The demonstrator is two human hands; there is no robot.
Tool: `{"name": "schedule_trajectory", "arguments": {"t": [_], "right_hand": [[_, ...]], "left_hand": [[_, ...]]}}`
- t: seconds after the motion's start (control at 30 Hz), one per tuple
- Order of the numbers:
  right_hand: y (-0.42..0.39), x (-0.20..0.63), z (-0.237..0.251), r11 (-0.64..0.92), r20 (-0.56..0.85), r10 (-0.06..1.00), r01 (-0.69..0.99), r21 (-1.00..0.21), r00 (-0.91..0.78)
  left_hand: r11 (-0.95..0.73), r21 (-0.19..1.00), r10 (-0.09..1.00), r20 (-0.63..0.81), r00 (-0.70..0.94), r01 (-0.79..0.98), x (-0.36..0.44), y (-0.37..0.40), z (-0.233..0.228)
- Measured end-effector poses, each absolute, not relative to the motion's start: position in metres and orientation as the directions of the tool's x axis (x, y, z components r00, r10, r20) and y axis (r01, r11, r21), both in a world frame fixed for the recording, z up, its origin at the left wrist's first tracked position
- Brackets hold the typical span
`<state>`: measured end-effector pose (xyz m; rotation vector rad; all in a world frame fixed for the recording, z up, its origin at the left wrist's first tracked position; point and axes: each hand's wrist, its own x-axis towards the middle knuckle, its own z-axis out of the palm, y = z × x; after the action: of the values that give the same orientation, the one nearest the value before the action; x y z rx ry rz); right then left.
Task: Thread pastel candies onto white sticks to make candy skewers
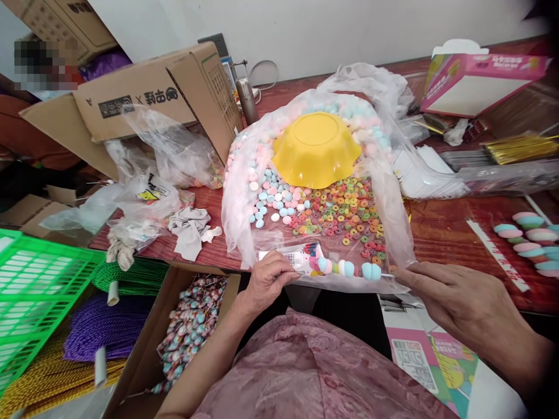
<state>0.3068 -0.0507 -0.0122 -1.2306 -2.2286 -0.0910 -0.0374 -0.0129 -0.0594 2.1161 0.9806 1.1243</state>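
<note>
My left hand point(271, 280) is closed, pinching a small printed clear plastic wrapper point(302, 256). From the right, my right hand point(467, 299) grips the thin white stick of a marshmallow skewer point(371, 271), its fingertips closed on the stick's end. Pink, white and blue pieces sit along this stick, and its left end overlaps the wrapper; how far inside it is, I cannot tell. Just beyond both hands lie loose pastel marshmallows point(279, 201) and colourful ring-shaped pieces point(345, 209) on a plastic sheet point(238, 224). A yellow wavy-edged bowl point(317, 152) rests upside down among them.
Finished-looking skewers point(535, 241) lie at the right. A pink carton point(484, 78) and gold strips point(522, 149) are behind them. At the left stand a large cardboard box point(144, 93), a green basket point(39, 297) and a box of wrapped skewers point(192, 326). A co-worker sits far left.
</note>
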Motion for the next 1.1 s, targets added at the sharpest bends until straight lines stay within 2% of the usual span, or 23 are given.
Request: {"name": "schedule_trajectory", "arguments": {"t": [0.1, 0.27, 0.43, 0.57, 0.67, 0.77, 0.83, 0.97, 1.1], "right_hand": [[-0.046, 0.308, -0.009, 0.712, 0.486, 0.627, 0.701, -0.041, -0.608], [-0.042, 0.307, 0.001, 0.741, 0.516, 0.574, 0.671, 0.003, -0.636], [-0.048, 0.296, -0.006, 0.732, 0.545, 0.595, 0.678, -0.064, -0.591], [-0.055, 0.293, -0.02, 0.745, 0.527, 0.606, 0.657, -0.115, -0.595], [-0.056, 0.298, -0.024, 0.745, 0.518, 0.623, 0.646, -0.164, -0.587], [-0.055, 0.3, -0.019, 0.732, 0.534, 0.639, 0.65, -0.202, -0.554], [-0.054, 0.298, -0.013, 0.74, 0.545, 0.621, 0.651, -0.169, -0.564], [-0.055, 0.285, -0.003, 0.751, 0.591, 0.559, 0.658, -0.063, -0.582], [-0.055, 0.269, 0.004, 0.806, 0.586, 0.486, 0.592, -0.014, -0.648]], "left_hand": [[-0.639, 0.693, 0.761, 0.504, 0.409, 0.334, -0.044, -0.011, -0.061], [-0.705, 0.629, 0.702, 0.554, 0.447, 0.328, -0.047, -0.012, -0.061], [-0.742, 0.619, 0.655, 0.585, 0.478, 0.258, -0.037, -0.013, -0.062], [-0.711, 0.646, 0.688, 0.559, 0.463, 0.277, -0.034, -0.013, -0.065], [-0.673, 0.648, 0.729, 0.5, 0.467, 0.358, -0.036, -0.014, -0.062], [-0.653, 0.653, 0.733, 0.417, 0.538, 0.384, -0.033, -0.017, -0.052], [-0.613, 0.691, 0.728, 0.308, 0.613, 0.382, -0.028, -0.02, -0.041], [-0.412, 0.808, 0.718, 0.004, 0.696, 0.42, -0.014, -0.027, -0.02], [-0.299, 0.813, 0.744, -0.129, 0.656, 0.5, -0.004, -0.031, -0.01]]}}
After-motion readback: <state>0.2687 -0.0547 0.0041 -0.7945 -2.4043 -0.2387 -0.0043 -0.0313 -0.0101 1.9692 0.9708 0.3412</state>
